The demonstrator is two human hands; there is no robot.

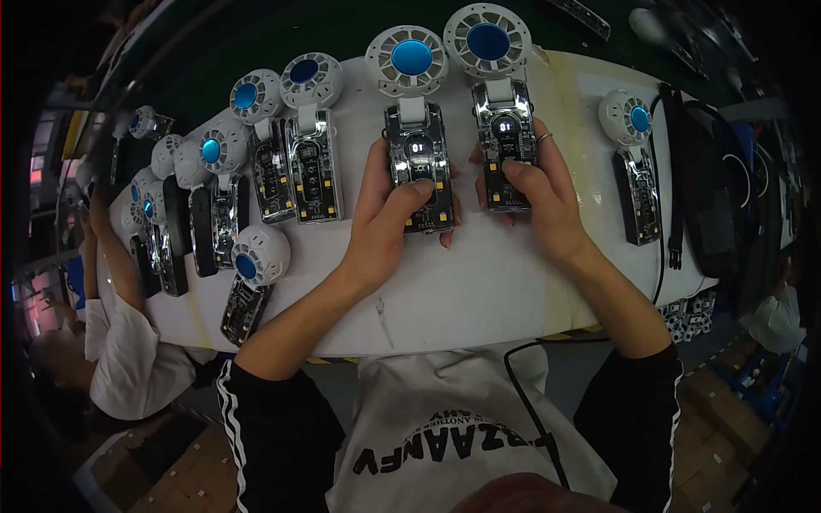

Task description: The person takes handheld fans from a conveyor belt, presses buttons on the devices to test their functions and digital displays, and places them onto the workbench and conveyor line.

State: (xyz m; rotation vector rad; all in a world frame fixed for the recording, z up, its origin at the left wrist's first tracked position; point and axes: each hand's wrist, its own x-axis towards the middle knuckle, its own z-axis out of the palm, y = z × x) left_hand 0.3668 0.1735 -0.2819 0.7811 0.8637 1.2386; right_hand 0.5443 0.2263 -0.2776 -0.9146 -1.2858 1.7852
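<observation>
My left hand [392, 209] is wrapped round a handheld fan [419, 158] with a clear-cased black body and a white round head with a blue centre. Its small display is lit, and my thumb presses on the front below it. In my right hand [547, 201] is a second fan [505, 128] of the same kind, its display also lit and my thumb on its front. Both fans are held side by side above the white table [462, 291], heads pointing away from me. Nearest my left forearm lies another fan [256, 269].
Several more fans [312, 158] lie along the table's left side. One fan [637, 179] rests at the right, beside a black cable and a black mesh bag [723, 192]. A person in a white shirt [128, 359] is at the left; more fan parts [691, 318] sit below the right edge.
</observation>
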